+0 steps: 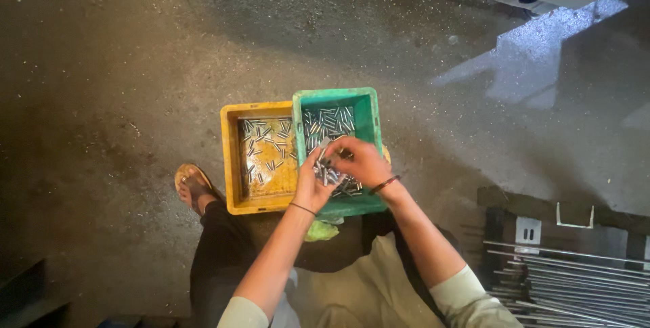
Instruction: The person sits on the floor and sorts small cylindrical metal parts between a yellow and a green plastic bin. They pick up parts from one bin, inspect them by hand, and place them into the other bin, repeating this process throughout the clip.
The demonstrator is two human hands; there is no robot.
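Head view: both hands meet over the green crate [365, 108], near its front edge. The left hand [313, 186] cups a bundle of short metal pins [326, 171] (silvery, slim, all alike), fingers curled around them; the right hand [362, 161] pinches at the bundle. Just left of the green crate sits a yellow crate [231, 159] with more pins scattered inside.

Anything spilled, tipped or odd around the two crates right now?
Nothing spilled. The green crate sits overlapping the yellow crate edge, seemingly propped on it. Both hands, left and right, hold small metal pins over the green crate.
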